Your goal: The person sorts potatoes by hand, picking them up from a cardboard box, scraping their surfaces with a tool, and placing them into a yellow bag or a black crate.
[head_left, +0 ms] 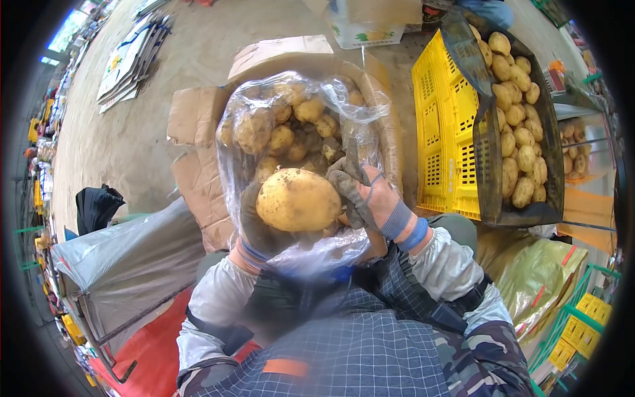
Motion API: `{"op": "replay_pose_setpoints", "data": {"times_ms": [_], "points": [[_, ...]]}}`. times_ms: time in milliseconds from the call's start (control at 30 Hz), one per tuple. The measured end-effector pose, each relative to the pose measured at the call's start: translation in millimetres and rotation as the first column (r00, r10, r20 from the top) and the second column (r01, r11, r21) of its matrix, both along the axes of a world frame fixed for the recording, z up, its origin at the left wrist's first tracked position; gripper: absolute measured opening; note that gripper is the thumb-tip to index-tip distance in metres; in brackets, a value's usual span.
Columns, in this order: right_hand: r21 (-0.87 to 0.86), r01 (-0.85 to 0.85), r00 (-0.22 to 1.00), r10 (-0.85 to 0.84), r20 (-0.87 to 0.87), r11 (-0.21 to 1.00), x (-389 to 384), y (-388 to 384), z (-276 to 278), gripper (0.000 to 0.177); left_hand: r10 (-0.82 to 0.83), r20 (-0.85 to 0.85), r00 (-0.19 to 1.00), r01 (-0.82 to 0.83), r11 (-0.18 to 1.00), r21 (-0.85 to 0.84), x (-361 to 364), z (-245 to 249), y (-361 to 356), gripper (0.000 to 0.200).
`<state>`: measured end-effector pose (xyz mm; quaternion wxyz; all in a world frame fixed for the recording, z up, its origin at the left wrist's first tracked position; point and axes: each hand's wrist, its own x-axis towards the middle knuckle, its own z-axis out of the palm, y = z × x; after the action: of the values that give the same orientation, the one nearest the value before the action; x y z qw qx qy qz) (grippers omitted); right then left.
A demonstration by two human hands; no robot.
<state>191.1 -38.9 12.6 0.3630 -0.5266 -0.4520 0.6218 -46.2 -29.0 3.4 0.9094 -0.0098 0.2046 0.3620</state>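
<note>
A large yellow potato (299,200) with specks of soil is held over an open cardboard box (391,135). My left hand (254,221), gloved, cups its left side, the fingers partly hidden behind it. At the potato's right edge are the dirty dark fingertips of my gloved right hand (370,198). That hand is closed around a narrow dark blade-like tool (352,140), with a brown end showing below the palm; its exact kind I cannot tell. Clear plastic film (233,169) lines the box, and several soil-marked potatoes (281,139) lie inside.
To the right stands a yellow plastic crate (444,126) beside a dark-lined container of potatoes (522,135). Flattened cartons (132,59) lie on the floor at upper left. A grey sheet (139,251) covers something at my left. A white box (367,33) is beyond the cardboard box.
</note>
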Motion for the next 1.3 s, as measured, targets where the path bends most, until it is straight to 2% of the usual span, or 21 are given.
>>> {"op": "replay_pose_setpoints", "data": {"times_ms": [100, 167, 233, 267, 333, 400, 467, 533, 600, 667, 700, 767, 833, 867, 933, 1000, 1100, 1167, 1200, 1267, 1300], "points": [[-0.012, 0.030, 1.000, -0.029, 0.007, 0.999, 3, 1, 17, 0.048, -0.002, -0.022, 1.000, 0.004, 0.995, 0.095, 3, 3, 1, 0.082], [0.085, 0.054, 0.996, -0.060, 0.066, 0.995, 3, 6, 21, 0.046, 0.114, -0.444, 0.889, 0.161, 0.829, 0.536, 1, -4, 0, 0.081], [0.265, 0.080, 0.979, -0.125, 0.158, 0.961, 9, 7, 11, 0.044, 0.109, -0.426, 0.898, 0.163, 0.817, 0.553, -2, -7, 0, 0.079], [0.199, 0.054, 0.970, -0.099, 0.223, 0.979, 11, 8, 19, 0.044, 0.018, -0.203, 0.979, 0.060, 0.925, 0.375, 3, 1, 2, 0.077], [0.063, 0.019, 0.937, -0.039, 0.348, 0.998, 16, 11, 42, 0.042, -0.010, 0.011, 1.000, 0.008, 0.983, 0.182, 6, 3, 4, 0.076], [0.175, -0.090, 0.995, 0.083, 0.049, 0.981, 13, 8, 24, 0.045, 0.006, -0.112, 0.994, 0.028, 0.954, 0.298, 3, -2, 4, 0.077], [0.052, -0.067, 0.972, 0.077, -0.220, 0.996, 7, -3, 22, 0.053, 0.072, -0.315, 0.946, 0.110, 0.844, 0.524, -2, -7, 2, 0.076], [-0.128, -0.044, 0.871, -0.024, -0.491, 0.991, -5, -9, 7, 0.061, 0.104, -0.328, 0.939, 0.084, 0.854, 0.513, -3, -11, 4, 0.071], [-0.184, -0.068, 0.877, -0.029, -0.479, 0.981, 2, -16, 21, 0.061, 0.243, -0.510, 0.825, 0.163, 0.762, 0.627, -33, -42, 8, 0.065], [-0.236, -0.029, 0.871, -0.091, -0.482, 0.971, 10, -23, 30, 0.059, 0.454, -0.582, 0.675, 0.212, 0.637, 0.742, -10, -55, 3, 0.067], [-0.252, 0.015, 0.857, -0.142, -0.495, 0.968, 20, -34, 36, 0.057, 0.361, -0.549, 0.754, 0.175, 0.696, 0.697, 1, -38, -2, 0.073], [-0.012, 0.270, 0.752, -0.219, -0.622, 0.963, 53, -66, 68, 0.053, 0.118, -0.452, 0.884, 0.223, 0.744, 0.630, 21, -7, -7, 0.082], [0.163, 0.441, 0.781, -0.288, -0.554, 0.882, 93, -102, 81, 0.048, -0.194, -0.394, 0.898, 0.412, 0.684, 0.602, 38, 27, -14, 0.086], [0.275, 0.491, 0.816, -0.325, -0.479, 0.826, 119, -129, 95, 0.049, -0.032, -0.567, 0.823, 0.342, 0.824, 0.451, 45, 33, -30, 0.081], [0.482, 0.515, 0.844, -0.519, -0.139, 0.709, 186, -217, 140, 0.050, -0.036, -0.616, 0.787, 0.349, 0.849, 0.396, 28, 14, -32, 0.075], [0.582, 0.551, 0.630, -0.756, 0.180, 0.598, 238, -315, 184, 0.052, -0.047, -0.655, 0.754, 0.371, 0.853, 0.366, 13, -9, -24, 0.061], [0.492, 0.796, 0.114, -0.886, 0.450, 0.352, 266, -411, 218, 0.058, -0.107, -0.676, 0.730, 0.392, 0.875, 0.285, 25, -3, -19, 0.055], [0.554, 0.733, -0.201, -0.652, 0.731, 0.395, 291, -437, 195, 0.066, -0.133, -0.709, 0.692, 0.380, 0.903, 0.202, 41, 3, -15, 0.047], [0.544, 0.662, -0.371, -0.406, 0.835, 0.515, 303, -437, 178, 0.071, -0.214, -0.607, 0.766, 0.433, 0.868, 0.241, 41, 0, -10, 0.045], [0.312, 0.732, -0.326, -0.091, 0.941, 0.605, 325, -431, 127, 0.079, -0.229, -0.556, 0.799, 0.455, 0.834, 0.311, 38, -8, -2, 0.044], [0.169, 0.783, -0.178, -0.045, 0.983, 0.598, 345, -438, 93, 0.082, -0.170, -0.505, 0.846, 0.438, 0.761, 0.479, 44, 10, -15, 0.044]]}}
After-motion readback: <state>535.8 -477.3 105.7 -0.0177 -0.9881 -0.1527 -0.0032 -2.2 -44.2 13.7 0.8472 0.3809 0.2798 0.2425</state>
